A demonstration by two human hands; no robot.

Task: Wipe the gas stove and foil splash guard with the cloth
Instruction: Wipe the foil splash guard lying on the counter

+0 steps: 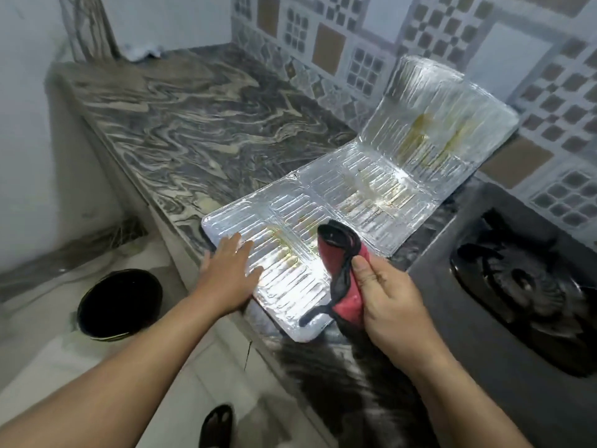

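The left hand (231,273), at the centre left of the frame, is spread flat with its fingers splayed, pressing on the near left corner of the foil splash guard (361,195). The right hand (387,302), at the lower centre right, has its fingers drawn together and pinches a single red cloth with black trim (342,270), holding it bunched just above the near panel of the guard.

There is one guard, made of three ribbed foil panels: two lie flat on the marbled worktop (181,124) and the far one tilts up against the patterned tile wall (452,30). Yellowish stains show on all three panels. One gas stove (523,286), dark with one burner in view, sits at the right edge of the frame, just beside the guard. One dark round bin (119,303) stands on the floor at the lower left, and a pale crumpled rag (143,50) lies at the upper left end of the worktop.
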